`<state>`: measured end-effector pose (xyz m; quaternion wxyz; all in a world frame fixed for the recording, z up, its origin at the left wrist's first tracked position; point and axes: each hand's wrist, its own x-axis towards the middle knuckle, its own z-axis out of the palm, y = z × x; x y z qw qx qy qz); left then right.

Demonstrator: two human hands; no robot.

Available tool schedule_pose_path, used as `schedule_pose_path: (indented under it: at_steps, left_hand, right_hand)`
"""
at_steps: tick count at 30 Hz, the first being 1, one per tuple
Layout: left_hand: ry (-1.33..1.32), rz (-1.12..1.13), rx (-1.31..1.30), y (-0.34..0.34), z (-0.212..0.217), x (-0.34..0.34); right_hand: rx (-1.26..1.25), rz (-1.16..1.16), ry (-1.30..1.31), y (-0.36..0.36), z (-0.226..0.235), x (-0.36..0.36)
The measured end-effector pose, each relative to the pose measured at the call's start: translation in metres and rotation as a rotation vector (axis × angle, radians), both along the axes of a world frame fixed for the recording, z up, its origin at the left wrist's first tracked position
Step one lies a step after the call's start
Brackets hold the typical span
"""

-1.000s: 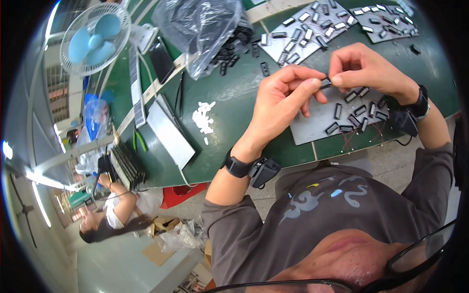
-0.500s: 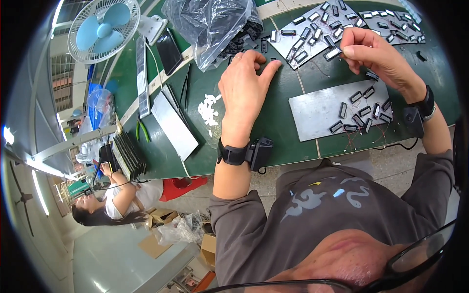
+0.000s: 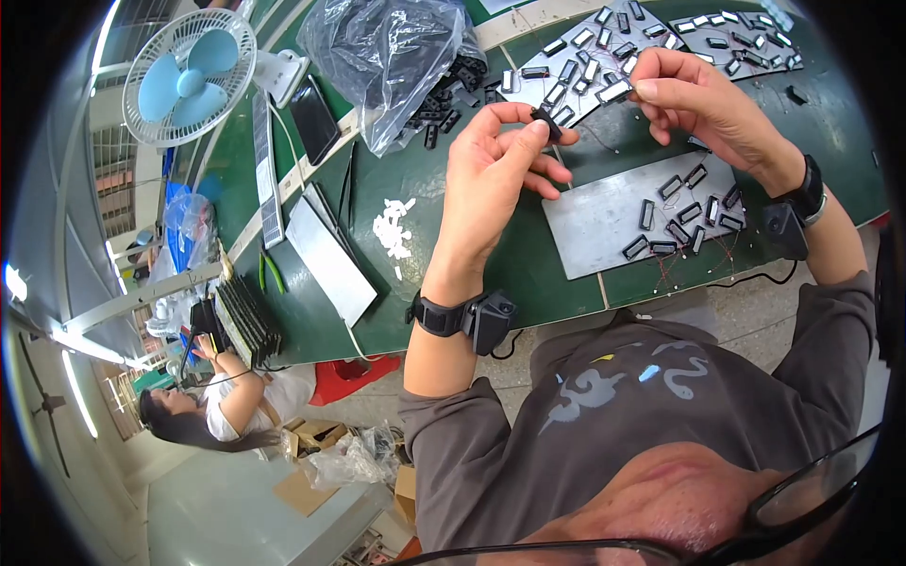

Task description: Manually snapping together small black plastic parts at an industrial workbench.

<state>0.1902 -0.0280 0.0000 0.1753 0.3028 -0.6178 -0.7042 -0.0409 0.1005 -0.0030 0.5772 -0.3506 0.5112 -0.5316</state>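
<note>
Black plastic housing (image 3: 546,120) is sitting at the view's one o'clock, pinched between the thumb and forefinger of the left hand (image 3: 491,172). The right hand (image 3: 706,111) is keeping narrow fingertips at a white-faced module (image 3: 613,91), two o'clock from the housing; whether it is gripping, I cannot tell. Picking up parts singly seems to be the current step; the next move is probably calling for freeing the right fingers.

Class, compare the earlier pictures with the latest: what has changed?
The left hand parted from the right hand, swung left, then came back partway, now pinching a small black piece. The right hand moved farther out and holds a white-faced part. The white pieces and green tool stayed put.
</note>
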Motion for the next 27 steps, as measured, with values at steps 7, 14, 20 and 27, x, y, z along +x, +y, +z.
schedule_pose_path:
  at_steps: [7, 14, 20, 27]
  left_hand:
    - [0.12, -0.023, 0.388, 0.008, 0.002, -0.007]
    - [0.183, 0.01, 0.502, 0.008, -0.012, -0.005]
    - [0.181, -0.017, 0.533, 0.013, -0.01, -0.006]
    - [0.204, -0.012, 0.479, 0.023, -0.01, -0.013]
  right_hand:
    - [0.009, -0.059, -0.051, 0.002, 0.001, 0.002]
    - [0.02, -0.043, -0.067, 0.001, -0.001, 0.003]
    - [-0.026, -0.004, -0.208, 0.002, -0.003, 0.01]
    - [-0.031, -0.023, -0.432, 0.01, -0.003, 0.024]
